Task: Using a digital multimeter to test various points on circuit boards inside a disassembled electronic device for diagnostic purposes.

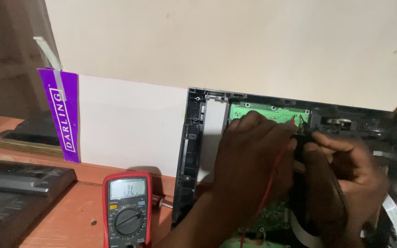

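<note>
Head view: both hands [253, 156] press meter probes [302, 125] onto a green circuit board [263, 110].

The scene is seen from 1 head-worn camera, aimed forward and slightly down from close range. The hands [299, 170] and the green board [267, 111] are framed right of centre; the meter [127, 210] is cut off at the bottom edge.

a plain cream wall [235, 41] fills the upper part of the frame. at the left a white board [125, 124] with a purple strip [63, 115] leans against it. below, an orange-red wooden table [74, 211] crosses the lower left. the light is dim and warm.
</note>
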